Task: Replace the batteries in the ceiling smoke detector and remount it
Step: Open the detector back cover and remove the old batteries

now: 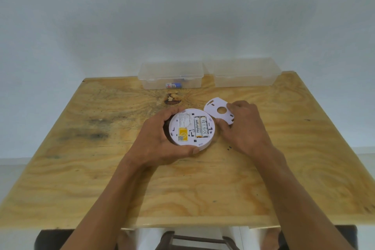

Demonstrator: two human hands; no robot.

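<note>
The round white smoke detector (186, 128) lies back-side up on the wooden table (101, 168). Two batteries (201, 127), white and yellow, sit side by side in its open compartment, beside a yellow label. My left hand (160, 140) grips the detector from its left, fingers over the far rim and thumb on the near rim. My right hand (241, 126) holds the flat white mounting plate (218, 110), which has a round hole in its middle, tilted just right of the detector.
Two clear plastic boxes stand at the table's far edge against the wall: the left box (172, 76) has a small battery (173, 85) inside, the right box (243, 75) looks empty. A dark knot (172, 99) marks the wood. A stool shows below the near edge.
</note>
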